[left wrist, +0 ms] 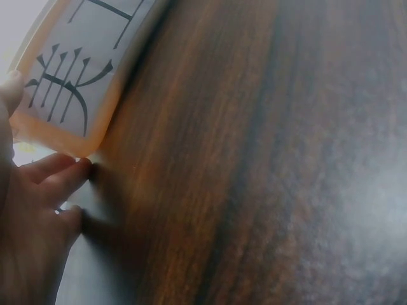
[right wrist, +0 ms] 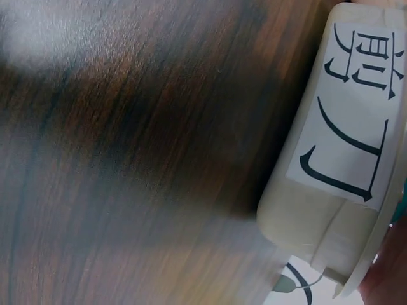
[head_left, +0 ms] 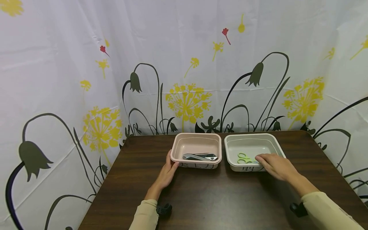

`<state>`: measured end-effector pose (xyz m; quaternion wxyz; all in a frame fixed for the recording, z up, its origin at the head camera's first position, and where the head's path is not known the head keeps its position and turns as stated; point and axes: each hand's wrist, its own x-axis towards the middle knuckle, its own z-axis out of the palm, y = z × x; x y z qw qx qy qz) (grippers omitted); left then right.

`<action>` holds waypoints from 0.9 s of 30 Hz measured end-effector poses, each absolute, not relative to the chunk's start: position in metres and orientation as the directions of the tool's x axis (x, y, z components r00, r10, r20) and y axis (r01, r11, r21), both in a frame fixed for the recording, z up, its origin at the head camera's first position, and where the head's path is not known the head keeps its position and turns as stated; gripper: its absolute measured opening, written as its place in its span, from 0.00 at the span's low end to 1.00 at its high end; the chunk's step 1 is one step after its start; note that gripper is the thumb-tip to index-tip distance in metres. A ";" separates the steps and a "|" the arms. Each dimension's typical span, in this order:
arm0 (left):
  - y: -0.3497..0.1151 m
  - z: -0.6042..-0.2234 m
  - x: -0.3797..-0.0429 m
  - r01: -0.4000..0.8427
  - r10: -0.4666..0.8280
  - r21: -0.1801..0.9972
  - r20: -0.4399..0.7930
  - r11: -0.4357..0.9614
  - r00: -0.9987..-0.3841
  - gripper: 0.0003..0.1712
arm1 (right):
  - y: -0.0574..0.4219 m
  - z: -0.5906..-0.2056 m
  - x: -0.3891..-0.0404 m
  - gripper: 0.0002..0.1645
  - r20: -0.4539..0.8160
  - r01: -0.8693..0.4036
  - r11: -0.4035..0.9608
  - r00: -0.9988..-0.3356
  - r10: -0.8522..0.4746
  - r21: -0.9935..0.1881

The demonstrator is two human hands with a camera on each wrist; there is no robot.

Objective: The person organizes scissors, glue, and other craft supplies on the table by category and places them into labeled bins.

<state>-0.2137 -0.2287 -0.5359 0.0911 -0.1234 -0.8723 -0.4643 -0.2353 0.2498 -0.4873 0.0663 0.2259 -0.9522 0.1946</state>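
A pink plastic box (head_left: pixel 198 136) stands near the table's back edge, with grey and black utility knives (head_left: pixel 198 157) lying in it. My left hand (head_left: pixel 166 172) holds its near left corner, thumb at the front and fingers along the side. To the right is a pale grey-green box (head_left: pixel 250 137), holding scissors with lime-green handles (head_left: pixel 243 158). My right hand (head_left: pixel 277 166) reaches over its near right rim. Those fingertips dip inside beside a light blue part, and what they touch is hidden. Paper labels with black characters show on the pink box (left wrist: pixel 67 82) and the grey-green box (right wrist: pixel 346 121).
Both boxes stand side by side, a narrow gap between them, on a dark wooden table (head_left: pixel 215 198). Behind hangs a white curtain (head_left: pixel 184 48) printed with flowers. Dark bands (head_left: pixel 164 210) are worn on both wrists.
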 end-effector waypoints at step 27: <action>-0.230 -0.537 -0.213 0.288 0.127 0.786 0.263 0.547 -0.957 0.41 | 0.241 -0.482 -0.218 0.22 0.382 -0.516 0.817 -0.831 -0.404 -0.258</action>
